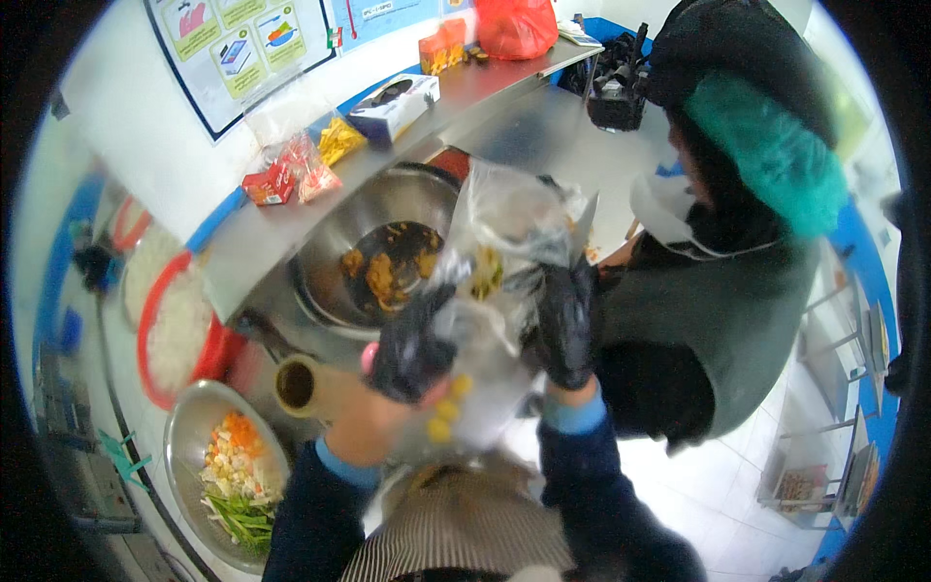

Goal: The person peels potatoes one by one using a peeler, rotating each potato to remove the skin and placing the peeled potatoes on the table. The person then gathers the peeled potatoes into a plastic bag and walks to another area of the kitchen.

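Both my hands wear black gloves and hold a translucent plastic bag [502, 320] in front of my body. My left hand [418, 345] grips the bag's left side, and my right hand [571, 320] grips its right side. Greenish-yellow pieces show through the plastic between them. Just beyond my left hand sits a large steel bowl [327, 236] with dark liquid and brown paste-like clumps [380, 276] inside. Another whitish plastic bag [509, 204] stands behind my hands and partly hides that bowl's right side.
A person [713, 291] in a green hair cover stands at the right. At lower left are a steel bowl of cut vegetables [174, 436] and a red basin [149, 371] of white food, perhaps rice. A tissue box [418, 91], packets [269, 185] and a red bag [516, 29] line the steel shelf.
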